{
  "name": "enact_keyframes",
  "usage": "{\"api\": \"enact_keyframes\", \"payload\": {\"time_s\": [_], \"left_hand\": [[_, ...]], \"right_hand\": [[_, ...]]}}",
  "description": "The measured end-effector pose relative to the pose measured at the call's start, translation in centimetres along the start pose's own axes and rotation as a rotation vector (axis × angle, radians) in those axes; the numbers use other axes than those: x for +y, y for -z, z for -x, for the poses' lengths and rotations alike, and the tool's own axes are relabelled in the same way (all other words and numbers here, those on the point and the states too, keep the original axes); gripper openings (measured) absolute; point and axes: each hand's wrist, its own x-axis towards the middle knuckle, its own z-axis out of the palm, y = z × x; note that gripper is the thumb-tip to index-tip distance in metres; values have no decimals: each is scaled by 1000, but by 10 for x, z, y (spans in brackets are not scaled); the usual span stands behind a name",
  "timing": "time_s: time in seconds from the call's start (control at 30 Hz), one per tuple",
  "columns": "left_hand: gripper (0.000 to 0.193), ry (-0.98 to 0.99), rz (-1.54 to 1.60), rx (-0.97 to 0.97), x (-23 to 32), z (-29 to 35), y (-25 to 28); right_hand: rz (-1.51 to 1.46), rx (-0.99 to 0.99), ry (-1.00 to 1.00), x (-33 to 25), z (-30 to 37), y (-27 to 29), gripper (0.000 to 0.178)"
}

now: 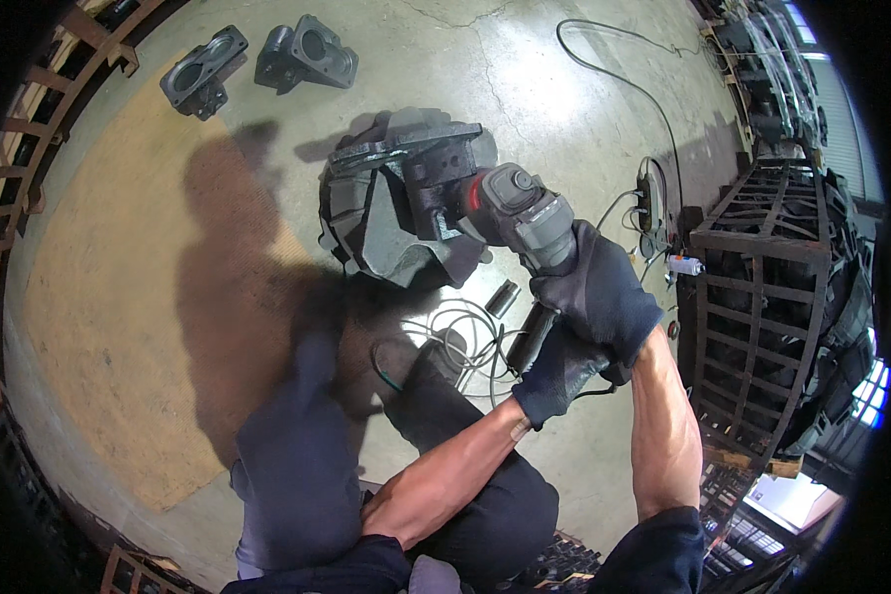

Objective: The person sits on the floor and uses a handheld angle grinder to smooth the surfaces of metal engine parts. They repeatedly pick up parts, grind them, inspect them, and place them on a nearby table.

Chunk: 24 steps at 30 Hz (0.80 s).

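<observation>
From above, I see both gloved hands clamped on an angle grinder (pixel 517 213). My right hand (pixel 596 292) has its grip closed round the grey body, while my left hand (pixel 554 368) grips the black rear handle just below it. The grinder's head rests against a large dark metal casting (pixel 391 213), which sits on the concrete floor (pixel 119 297) ahead of my knees. Two smaller castings (pixel 257 64) lie well apart, farther off. A power cable (pixel 460 342) coils on the floor beneath the grinder. A rusty metal crate (pixel 757 297) stands to the right.
</observation>
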Motion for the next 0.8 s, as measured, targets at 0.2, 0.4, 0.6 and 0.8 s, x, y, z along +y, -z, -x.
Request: {"api": "enact_keyframes", "payload": {"time_s": [0.2,0.4,0.6,0.8], "left_hand": [[56,26,52,14,8,-1,-4],[61,-80,-270,9,6,0,-2],[61,-79,-585,44,30,13,-21],[66,55,-249,-17,35,11,-14]], "right_hand": [[6,48,29,7,0,-2,48],[31,5,-31,0,0,1,56],[-8,6,-46,8,6,-1,58],[9,-30,-46,-5,4,2,57]]}}
